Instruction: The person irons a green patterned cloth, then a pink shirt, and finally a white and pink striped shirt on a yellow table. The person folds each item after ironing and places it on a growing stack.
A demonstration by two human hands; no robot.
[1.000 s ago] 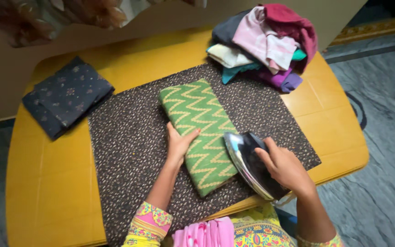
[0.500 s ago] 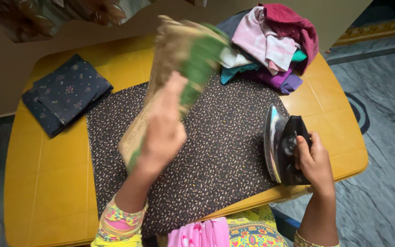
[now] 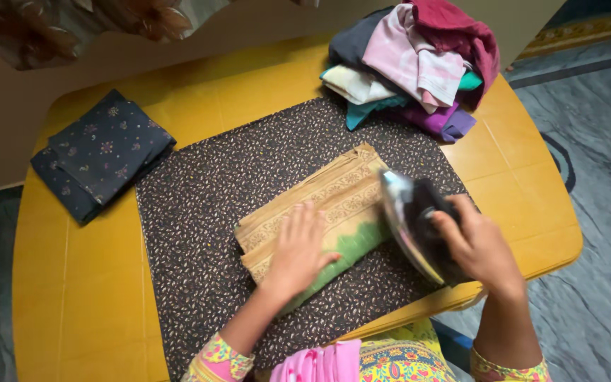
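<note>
Folded tan-green cloth (image 3: 319, 205) | left hand (image 3: 298, 247) flat on it | right hand (image 3: 479, 247) gripping iron (image 3: 411, 226)

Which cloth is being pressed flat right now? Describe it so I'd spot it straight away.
Start at the yellow table and the dark speckled mat spread across it. In the middle of that mat lies a folded cloth, under the left hand and beside the iron in the right hand. Unlike the navy folded cloth and the jumbled clothes pile, it is tan with a green edge.
</note>
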